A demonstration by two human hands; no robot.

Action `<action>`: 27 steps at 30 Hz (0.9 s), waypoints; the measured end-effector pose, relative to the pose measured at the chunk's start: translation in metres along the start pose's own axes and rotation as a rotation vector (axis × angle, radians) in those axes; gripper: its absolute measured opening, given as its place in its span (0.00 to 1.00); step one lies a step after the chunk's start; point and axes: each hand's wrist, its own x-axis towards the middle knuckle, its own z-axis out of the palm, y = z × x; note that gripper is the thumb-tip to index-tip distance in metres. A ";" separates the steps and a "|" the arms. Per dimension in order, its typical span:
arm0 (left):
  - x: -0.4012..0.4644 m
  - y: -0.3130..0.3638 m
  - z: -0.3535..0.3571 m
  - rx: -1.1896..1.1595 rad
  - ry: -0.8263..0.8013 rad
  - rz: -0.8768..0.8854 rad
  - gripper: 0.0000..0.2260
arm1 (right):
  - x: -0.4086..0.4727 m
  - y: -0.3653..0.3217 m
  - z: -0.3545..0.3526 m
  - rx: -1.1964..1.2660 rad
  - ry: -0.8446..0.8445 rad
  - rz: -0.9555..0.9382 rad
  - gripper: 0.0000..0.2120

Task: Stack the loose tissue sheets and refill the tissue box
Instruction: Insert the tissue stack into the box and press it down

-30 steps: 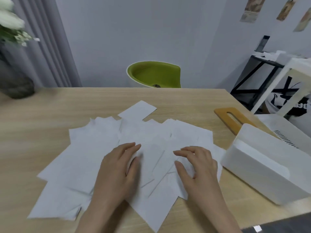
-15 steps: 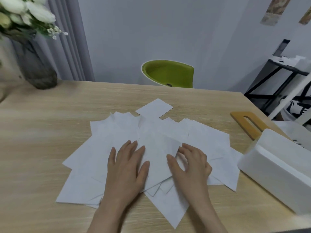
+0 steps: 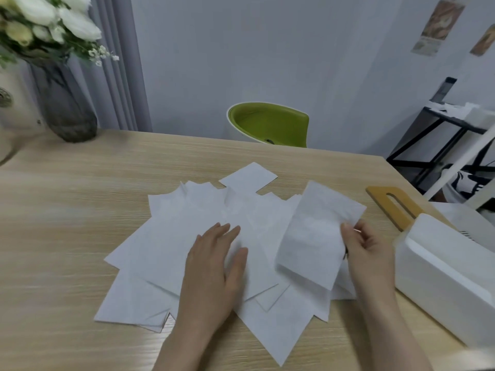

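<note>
- A pale wooden table fills my view, with a green chair beyond its far edge and a grey vase of white flowers at the far left.
- The loose tissue sheets lie fanned out mid-table, overlapping at all angles; no tidy stack exists yet, so I judge we are at the start of gathering.
- My left hand lies flat on the pile, fingers straight, pinning it down.
- My right hand pinches the right edge of one lifted sheet, which hangs curved above the pile.
- The white tissue box sits near right, with its wooden lid lying just behind; whether the box opening faces up I cannot quite tell.
- Next, I think, this sheet needs laying square as a base, and the others aligned on it.
</note>
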 end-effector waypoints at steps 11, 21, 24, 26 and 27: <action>-0.008 0.051 0.006 -0.763 -0.213 -0.471 0.12 | -0.006 -0.008 -0.003 0.048 -0.290 0.184 0.06; -0.015 0.032 -0.004 -0.844 -0.150 -0.580 0.08 | -0.025 0.005 0.032 0.049 -0.507 0.190 0.06; -0.015 0.024 -0.010 -0.837 -0.081 -0.580 0.06 | -0.030 0.007 0.043 0.051 -0.541 0.183 0.06; -0.014 0.018 -0.015 -0.833 -0.028 -0.598 0.08 | -0.032 0.008 0.050 0.014 -0.505 0.139 0.05; -0.013 0.015 -0.018 -0.838 0.001 -0.614 0.09 | -0.031 0.010 0.053 -0.037 -0.464 0.105 0.05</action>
